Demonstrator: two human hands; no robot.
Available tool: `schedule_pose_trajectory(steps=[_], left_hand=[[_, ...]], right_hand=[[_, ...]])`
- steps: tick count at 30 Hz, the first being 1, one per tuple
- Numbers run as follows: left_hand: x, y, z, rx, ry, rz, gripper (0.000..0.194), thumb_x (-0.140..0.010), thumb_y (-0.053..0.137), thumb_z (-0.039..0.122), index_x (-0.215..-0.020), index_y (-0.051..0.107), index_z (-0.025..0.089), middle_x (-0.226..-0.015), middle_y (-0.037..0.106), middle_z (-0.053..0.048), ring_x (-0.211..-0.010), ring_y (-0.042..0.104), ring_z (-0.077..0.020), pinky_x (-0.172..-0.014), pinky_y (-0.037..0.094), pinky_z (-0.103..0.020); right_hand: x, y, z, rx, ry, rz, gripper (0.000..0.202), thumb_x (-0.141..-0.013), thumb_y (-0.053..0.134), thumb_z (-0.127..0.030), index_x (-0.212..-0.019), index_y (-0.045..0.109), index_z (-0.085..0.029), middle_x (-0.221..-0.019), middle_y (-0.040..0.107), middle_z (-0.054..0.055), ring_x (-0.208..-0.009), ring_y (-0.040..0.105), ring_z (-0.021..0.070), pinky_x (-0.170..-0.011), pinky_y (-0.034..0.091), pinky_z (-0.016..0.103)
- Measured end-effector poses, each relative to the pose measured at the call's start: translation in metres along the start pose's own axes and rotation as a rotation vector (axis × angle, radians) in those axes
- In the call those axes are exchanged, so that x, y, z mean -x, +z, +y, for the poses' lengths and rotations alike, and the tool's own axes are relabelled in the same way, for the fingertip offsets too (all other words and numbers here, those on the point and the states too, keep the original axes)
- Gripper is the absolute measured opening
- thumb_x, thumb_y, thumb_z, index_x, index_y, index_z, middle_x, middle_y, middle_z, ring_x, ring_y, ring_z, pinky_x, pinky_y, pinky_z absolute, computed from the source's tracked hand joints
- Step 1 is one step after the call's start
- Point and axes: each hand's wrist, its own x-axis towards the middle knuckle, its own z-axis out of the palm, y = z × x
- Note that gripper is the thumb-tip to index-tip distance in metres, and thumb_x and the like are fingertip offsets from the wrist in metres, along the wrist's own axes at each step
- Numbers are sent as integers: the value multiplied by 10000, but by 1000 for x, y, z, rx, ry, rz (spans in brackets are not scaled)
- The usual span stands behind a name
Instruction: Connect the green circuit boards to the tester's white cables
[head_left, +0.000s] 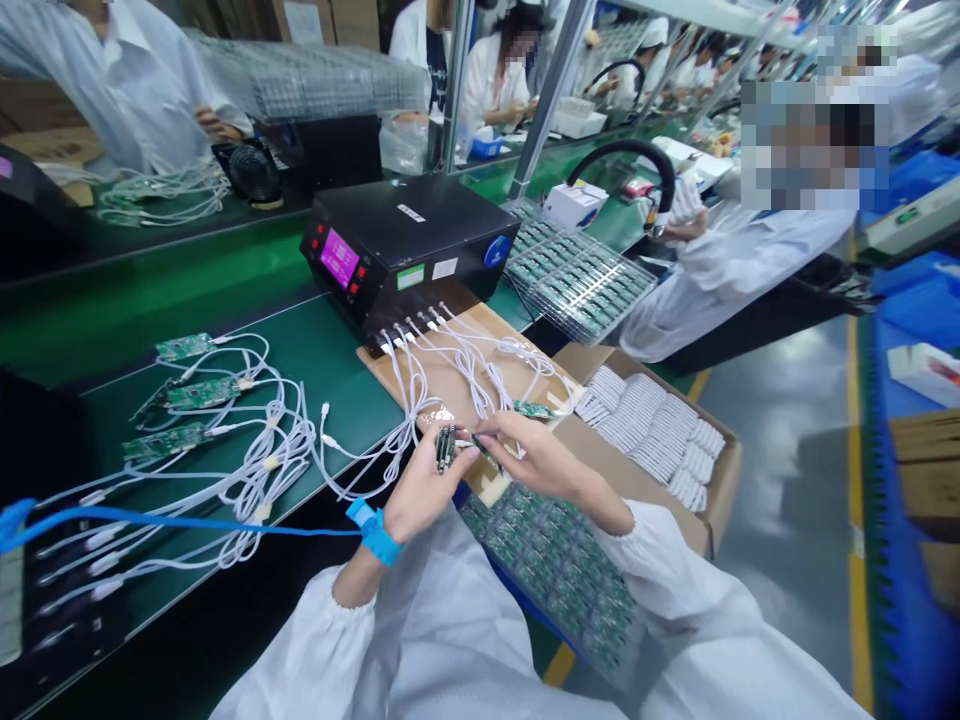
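Note:
Several small circuit boards (446, 448) stand on edge in my left hand (420, 490), its fingers closed round them. A blue wrist strap (375, 532) with a blue cord is on that wrist. My right hand (536, 455) pinches another circuit board (489, 455) close to the fingers of my left hand. A white plug between the two hands is partly hidden by the fingers. Just beyond my right hand, a green circuit board (534, 409) lies on the brown board (450, 385) among looped white cables (480, 375).
Behind the hands stands a black tester (420, 235) with a lit pink screen. Green boards wired to white cables (199, 392) lie at left. A carton (724, 500) of white bundles is at right. Below is a tray of boards (555, 560). A co-worker (757, 240) sits at right.

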Motion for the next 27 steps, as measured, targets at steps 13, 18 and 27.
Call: schedule_pose_trajectory(steps=[13, 18, 27], left_hand=[[-10, 16, -7, -123, 36, 32, 322, -1051, 508, 427, -1286, 569, 215, -1137, 676, -83, -977, 665, -205, -846, 531, -332], [-10, 15, -1, 40, -7, 126, 350, -1031, 560, 492, -1246, 571, 216, -867, 657, -22, -713, 622, -163, -707, 514, -299], [-14, 23, 6, 189, 0, 229, 452, -967, 668, 546, -1259, 589, 211, -946, 707, -38, -744, 673, -158, -773, 556, -295]], right_hand=[[-6, 5, 10, -5, 82, 95, 305, -1089, 358, -227, -875, 576, -219, -779, 655, 22, -694, 607, 157, -688, 480, 289], [8, -2, 11, 270, 108, 6, 382, -1117, 397, -377, -801, 549, -225, -758, 634, 57, -752, 605, 211, -744, 487, 347], [33, 12, 8, 18, 203, -70, 264, -1103, 474, -320, -998, 688, -205, -1045, 722, 102, -1030, 673, 228, -944, 545, 388]])
